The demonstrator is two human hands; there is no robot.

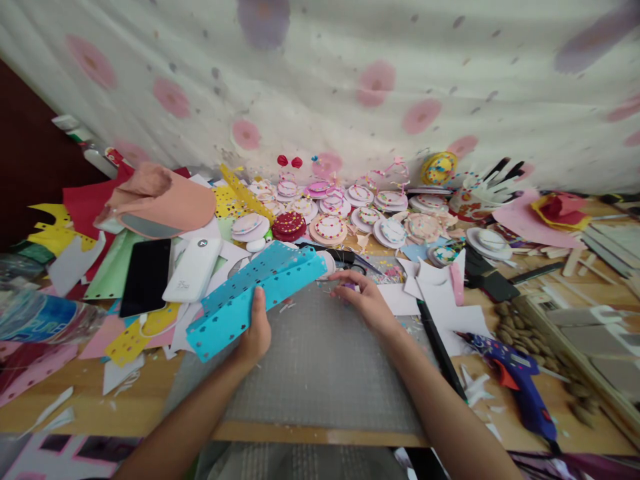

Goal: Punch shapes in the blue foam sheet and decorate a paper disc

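My left hand [256,333] grips a strip of folded bright blue paper [260,290], thumb on top. Rows of small punched holes run along the paper, which slants up to the right above the grey cutting mat [310,373]. Just right of the paper's far end, my right hand [363,300] is curled with fingers and thumb brought together. A small purple object [351,287] shows among those fingers, mostly hidden by them, and its kind cannot be made out. Tiny paper scraps lie on the mat below the paper.
Small decorated paper hats [330,227] crowd the back. On the left are a phone [146,277], a white power bank [194,270], a peach cap [160,200] and a water bottle [45,320]. A blue glue gun [520,373] and a black-handled tool [440,350] lie right.
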